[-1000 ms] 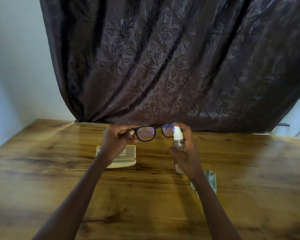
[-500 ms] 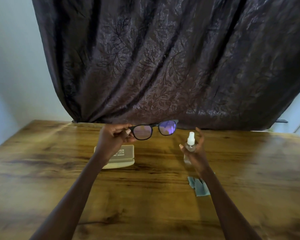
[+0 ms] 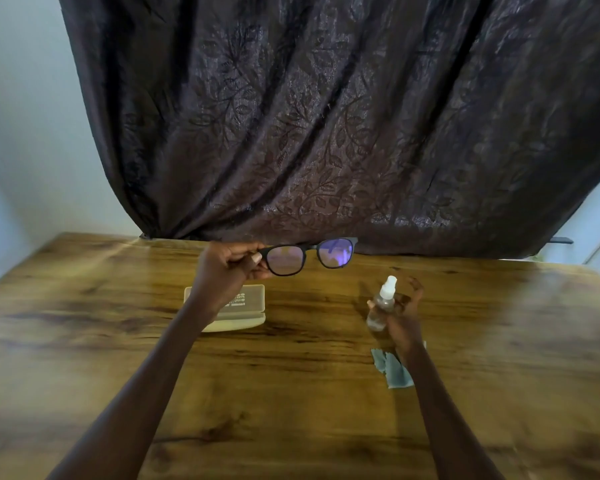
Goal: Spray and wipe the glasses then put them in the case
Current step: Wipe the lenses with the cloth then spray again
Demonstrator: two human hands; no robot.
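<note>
A dark curtain (image 3: 326, 116) with a leaf pattern hangs across the back and fills most of the view, with pale wall (image 3: 21, 133) showing at either side. Below it a wooden counter (image 3: 291, 393) with strong brown grain stretches toward the camera, and both bare forearms reach out over it.

The case (image 3: 246, 308), a pale cream hard shell, lies closed and flat on the counter left of centre, partly hidden behind the left wrist. The glasses (image 3: 309, 256), in a black frame with purple glare on the lenses, are held up in the air above and just beyond the case, with the lenses facing the camera. The left hand (image 3: 226, 268) has its fingers curled and pinches the frame at its left end, by the hinge.

A small light-blue cloth (image 3: 394, 370) lies crumpled on the counter at the right, partly under the right forearm. Just beyond it is the spray bottle (image 3: 383, 303), clear with a white nozzle, upright with a slight tilt and low over the counter. The right hand (image 3: 404, 317) cups the bottle from the right, fingers spread and loosely curved. The hand is blurred, so I cannot tell whether it grips the bottle or only touches it, nor whether the bottle's base rests on the wood.
</note>
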